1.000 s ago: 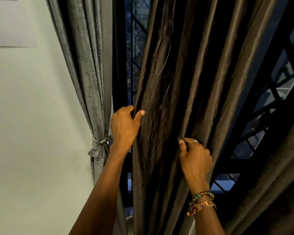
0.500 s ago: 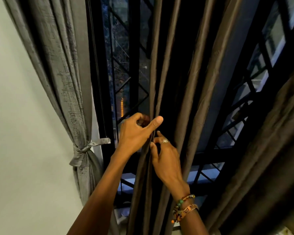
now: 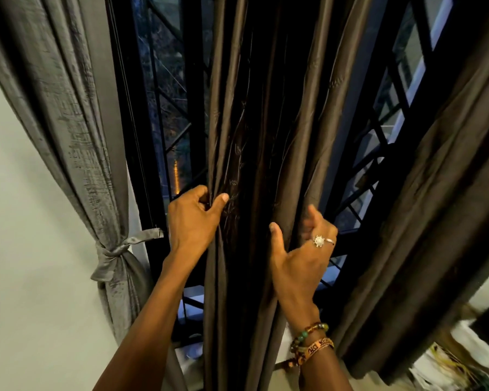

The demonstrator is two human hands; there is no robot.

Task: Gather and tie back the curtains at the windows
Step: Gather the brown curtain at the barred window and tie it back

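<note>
A dark brown curtain (image 3: 254, 131) hangs in folds down the middle of the window. My left hand (image 3: 194, 221) grips its left edge, thumb in front and fingers curled behind the cloth. My right hand (image 3: 302, 255), wearing a ring and wrist bands, curls around the curtain's right side, thumb in front and fingers reaching behind the folds. A grey curtain (image 3: 68, 114) hangs at the left, gathered and tied with a grey tie-back (image 3: 116, 249).
Black window frame and grille (image 3: 178, 114) show behind the curtains, dark outside. Another brown curtain (image 3: 435, 193) hangs at the right. A pale wall (image 3: 26, 263) is at the left. Cluttered items (image 3: 463, 356) lie at the lower right.
My right hand has moved right, away from my left hand, and now wraps the curtain's right side. The view has shifted and closed in on the window.
</note>
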